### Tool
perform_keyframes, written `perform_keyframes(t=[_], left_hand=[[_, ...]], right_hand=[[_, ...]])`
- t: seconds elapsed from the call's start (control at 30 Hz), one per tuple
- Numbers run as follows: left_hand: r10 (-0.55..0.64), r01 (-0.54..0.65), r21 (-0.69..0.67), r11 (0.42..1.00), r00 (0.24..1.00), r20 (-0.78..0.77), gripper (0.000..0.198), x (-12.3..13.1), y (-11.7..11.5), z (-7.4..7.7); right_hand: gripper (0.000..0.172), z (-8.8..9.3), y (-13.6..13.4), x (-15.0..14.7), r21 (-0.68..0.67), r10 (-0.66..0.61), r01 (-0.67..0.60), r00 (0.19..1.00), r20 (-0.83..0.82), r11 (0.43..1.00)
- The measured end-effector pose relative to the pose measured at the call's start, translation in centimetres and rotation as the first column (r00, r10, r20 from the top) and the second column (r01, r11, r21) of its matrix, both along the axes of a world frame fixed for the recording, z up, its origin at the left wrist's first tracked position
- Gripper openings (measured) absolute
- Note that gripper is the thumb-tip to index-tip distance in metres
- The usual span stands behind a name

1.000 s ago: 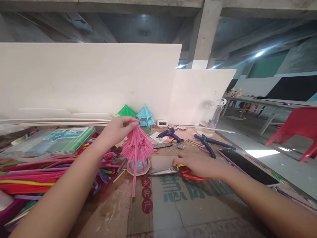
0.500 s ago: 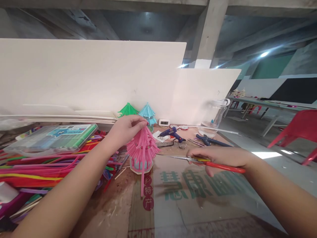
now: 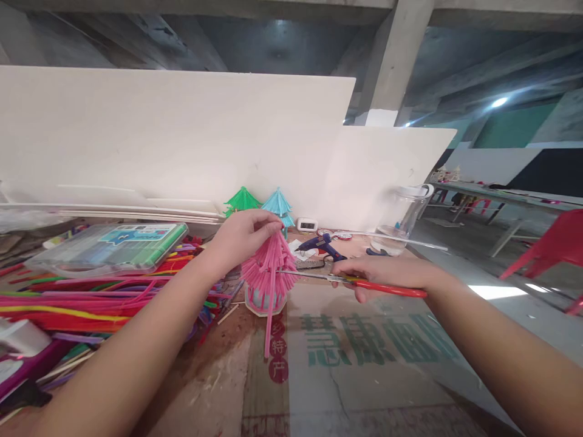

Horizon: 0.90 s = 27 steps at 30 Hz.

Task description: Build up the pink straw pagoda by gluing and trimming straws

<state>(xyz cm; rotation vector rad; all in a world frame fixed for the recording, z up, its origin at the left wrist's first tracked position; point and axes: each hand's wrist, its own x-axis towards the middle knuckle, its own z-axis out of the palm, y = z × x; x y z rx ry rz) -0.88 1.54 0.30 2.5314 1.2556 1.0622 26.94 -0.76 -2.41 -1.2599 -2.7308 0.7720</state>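
A pink tiered pavilion model [image 3: 268,267], made of pipe cleaners on a pale base, stands on the work table. My left hand [image 3: 248,233] pinches the top of its roof from behind and left. One long pink pipe cleaner [image 3: 269,331] hangs from the roof down past the base. My right hand [image 3: 371,273] is wrapped round scissors [image 3: 387,287] with red and yellow handles. Their blades point left, and the tips reach the pink roof beside the hanging strand. Whether the blades touch the strand I cannot make out.
Behind stand a green model [image 3: 243,199] and a light blue one [image 3: 279,203]. A glue gun [image 3: 321,244], small digital clock [image 3: 306,224] and clear jug [image 3: 401,218] lie beyond my right hand. Loose pipe cleaners [image 3: 68,309] and a plastic case [image 3: 109,249] fill the left.
My right hand has moved left with the scissors, bringing the blade tips from beside the pink model onto its roof. My left hand still pinches the top. The view has shifted slightly.
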Motion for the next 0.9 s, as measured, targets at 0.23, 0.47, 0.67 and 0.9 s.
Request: perform_keyframes(t=[0.23, 0.47, 0.67, 0.9], left_hand=[[0.005, -0.005, 0.005, 1.0, 1.0, 0.004, 0.033, -0.1, 0.1, 0.0], [-0.003, 0.003, -0.005, 1.0, 1.0, 0.008, 0.032, -0.1, 0.2, 0.1], [-0.002, 0.003, -0.012, 1.0, 1.0, 0.005, 0.033, -0.1, 0.1, 0.0], [0.014, -0.014, -0.007, 1.0, 1.0, -0.004, 0.034, 0.0, 0.2, 0.0]], right_hand=[[0.016, 0.2, 0.4, -1.8, -0.223, -0.058, 0.014, 0.98, -0.192, 0.975], [0.017, -1.0, 1.0, -2.4, -0.404, -0.157, 0.03, 0.946, -0.285, 0.914], [0.021, -2.7, 2.4, -1.0, -0.256, 0.09, -0.17, 0.951, -0.295, 0.952], [0.021, -4.1, 3.3, -0.7, -0.389, 0.029, -0.198, 0.917, -0.398, 0.9]])
